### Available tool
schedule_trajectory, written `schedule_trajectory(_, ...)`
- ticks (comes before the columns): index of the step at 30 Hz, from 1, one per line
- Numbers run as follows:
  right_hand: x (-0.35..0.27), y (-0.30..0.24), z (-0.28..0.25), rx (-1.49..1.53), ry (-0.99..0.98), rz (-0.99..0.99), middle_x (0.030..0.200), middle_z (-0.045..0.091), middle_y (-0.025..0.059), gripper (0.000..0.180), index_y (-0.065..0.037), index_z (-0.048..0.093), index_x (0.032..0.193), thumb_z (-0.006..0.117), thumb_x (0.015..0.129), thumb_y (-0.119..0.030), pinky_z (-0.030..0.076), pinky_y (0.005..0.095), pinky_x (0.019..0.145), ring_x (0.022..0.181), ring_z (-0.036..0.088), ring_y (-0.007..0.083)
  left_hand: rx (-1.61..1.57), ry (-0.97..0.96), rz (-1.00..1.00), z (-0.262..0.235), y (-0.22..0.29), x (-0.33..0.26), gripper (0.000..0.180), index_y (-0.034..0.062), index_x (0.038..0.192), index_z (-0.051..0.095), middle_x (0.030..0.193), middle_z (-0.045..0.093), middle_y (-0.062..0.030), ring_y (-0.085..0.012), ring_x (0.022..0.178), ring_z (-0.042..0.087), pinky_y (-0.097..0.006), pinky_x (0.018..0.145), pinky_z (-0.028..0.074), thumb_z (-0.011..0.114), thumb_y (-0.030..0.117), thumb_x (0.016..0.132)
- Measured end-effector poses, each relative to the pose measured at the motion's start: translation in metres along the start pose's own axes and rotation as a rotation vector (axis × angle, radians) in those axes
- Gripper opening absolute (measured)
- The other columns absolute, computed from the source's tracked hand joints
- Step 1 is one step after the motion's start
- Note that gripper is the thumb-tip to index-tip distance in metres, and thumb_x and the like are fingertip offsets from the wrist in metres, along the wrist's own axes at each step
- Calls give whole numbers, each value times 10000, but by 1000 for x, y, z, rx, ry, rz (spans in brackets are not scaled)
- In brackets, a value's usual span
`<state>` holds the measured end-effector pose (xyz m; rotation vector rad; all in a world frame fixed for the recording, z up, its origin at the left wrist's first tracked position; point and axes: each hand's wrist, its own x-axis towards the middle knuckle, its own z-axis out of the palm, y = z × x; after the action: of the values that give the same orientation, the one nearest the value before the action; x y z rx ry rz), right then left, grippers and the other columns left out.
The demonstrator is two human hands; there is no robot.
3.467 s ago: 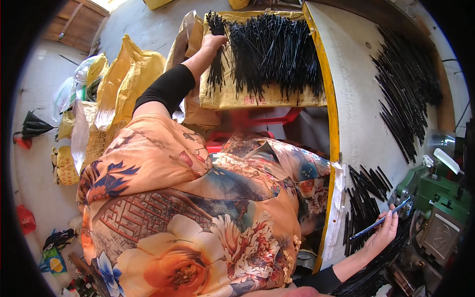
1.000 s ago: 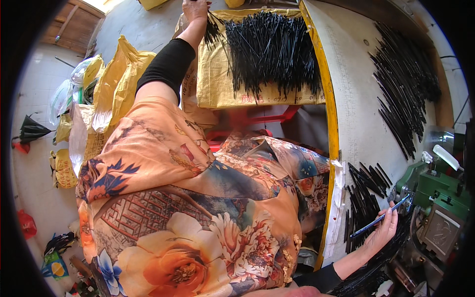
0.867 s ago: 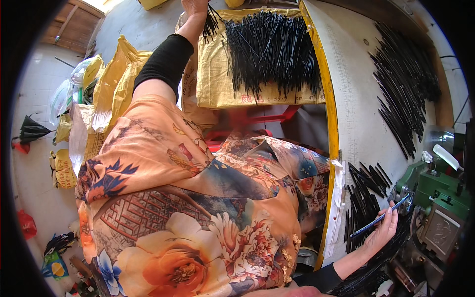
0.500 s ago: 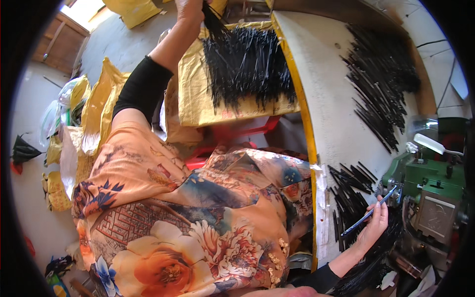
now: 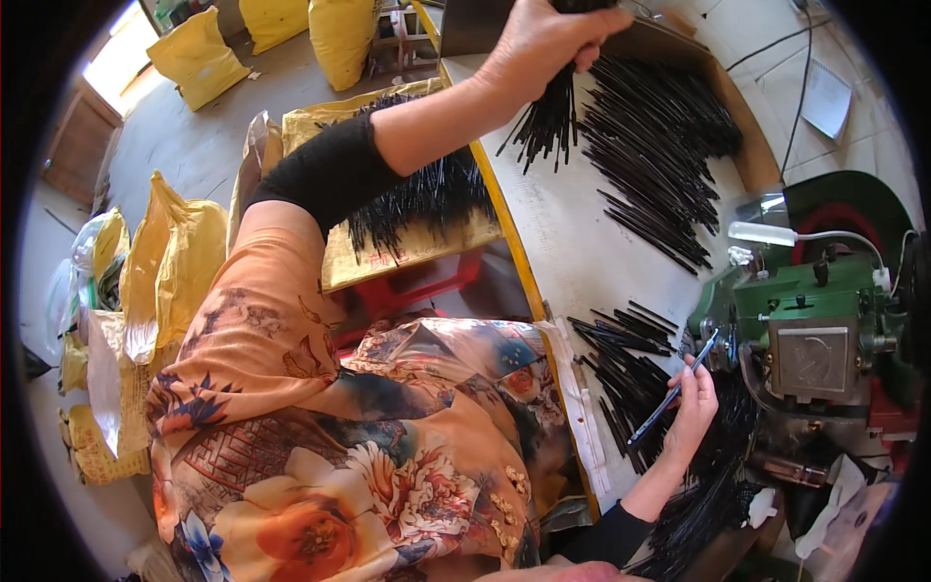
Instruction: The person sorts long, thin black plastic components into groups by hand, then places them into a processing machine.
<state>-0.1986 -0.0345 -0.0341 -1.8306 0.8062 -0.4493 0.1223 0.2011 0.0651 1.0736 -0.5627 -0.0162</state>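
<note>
1. Crinkly yellow sacks (image 5: 199,58) stand on smooth grey floor (image 5: 184,145), left of a flat white table (image 5: 562,233).
2. Left hand (image 5: 543,53): its fingers curl around a bunch of long, thin, straight black sticks (image 5: 551,121). The bunch hangs below the hand, tips spread out.
3. Right hand (image 5: 693,398): its fingers pinch a thin, tilted blue stick (image 5: 652,416), top end close to a green metal machine (image 5: 805,291).
4. More black sticks lie in a big slanting pile (image 5: 669,155) near the left hand and a small pile (image 5: 621,359) beside the right.

You have two hands (image 5: 543,48) (image 5: 692,403), one blue stick (image 5: 657,409), one fistful of black rods (image 5: 551,121), one bench (image 5: 558,233), one green machine (image 5: 824,291), and three yellow sacks (image 5: 199,58) on the far floor (image 5: 204,136).
</note>
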Motion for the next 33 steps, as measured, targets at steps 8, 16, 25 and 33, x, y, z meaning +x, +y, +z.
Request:
schedule_trajectory(8,-1,0,1,-2,7,-15,684,557,-21,283,1,575,1098,546,880,-177,287,141,454,531,428,5,117,-57,-2,6,-48,-2,155,20,809,580,589,536,-10,-62,476,468,-211,417,366,656,155,799)
schedule_trajectory(16,0,5,-2,13,-14,-35,675,580,2,265,37,568,1092,547,868,-104,317,152,442,499,428,10,148,15,95,-1,-89,-1,172,17,788,593,554,523,6,-49,463,462,-211,429,369,692,153,756)
schedule_trajectory(25,-3,0,-1,14,-23,-53,676,564,-3,290,21,569,1095,557,869,-159,313,146,452,522,433,17,132,-15,79,10,-72,2,171,19,826,586,555,497,27,-36,451,437,-199,424,360,688,149,782)
schedule_trajectory(33,-4,2,-1,13,-14,-54,673,582,3,253,24,580,1077,553,863,-110,331,158,442,508,440,12,134,31,16,1,-103,-2,187,40,818,572,579,467,33,-43,481,428,-208,441,346,657,206,815)
